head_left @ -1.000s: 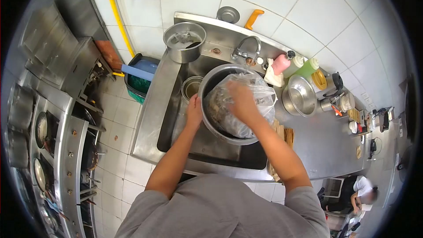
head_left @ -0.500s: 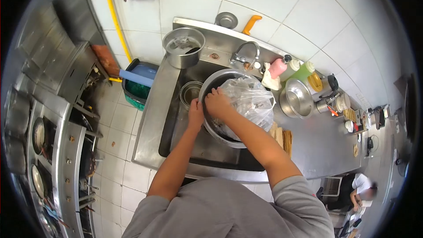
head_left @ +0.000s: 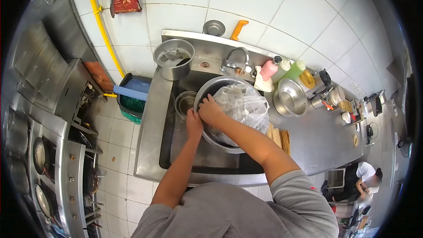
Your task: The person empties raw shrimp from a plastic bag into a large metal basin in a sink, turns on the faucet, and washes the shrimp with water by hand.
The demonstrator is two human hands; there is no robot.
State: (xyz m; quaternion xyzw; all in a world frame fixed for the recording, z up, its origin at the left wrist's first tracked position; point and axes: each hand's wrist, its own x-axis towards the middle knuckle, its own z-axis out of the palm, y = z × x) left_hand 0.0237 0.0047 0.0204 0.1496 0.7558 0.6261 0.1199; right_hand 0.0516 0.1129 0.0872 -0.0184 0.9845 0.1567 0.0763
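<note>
A large metal basin [head_left: 202,89] sits in the sink, with a clear plastic bag [head_left: 240,105] bulging over its opening. At the basin's near-left side my left hand [head_left: 194,124] is closed on the rim, thumb uppermost. My right hand [head_left: 211,111] reaches in beside it, just inside that rim and against the left edge of the bag. Its fingers are bent, and what lies under them is hidden. To the left of the basin, a smaller round metal pot [head_left: 179,105] rests in the sink. The bag's contents are hard to make out.
A metal pot [head_left: 172,71] stands at the sink's back left corner, near the faucet [head_left: 238,53]. On the right counter are a metal bowl [head_left: 288,99], a pink soap bottle [head_left: 269,68] and folded brown cloths [head_left: 285,142]. Another person [head_left: 363,176] is at far right.
The whole view has tilted, so the sink and wall appear lower and slightly further left. Both hands remain at the basin's left rim, with little movement relative to it.
</note>
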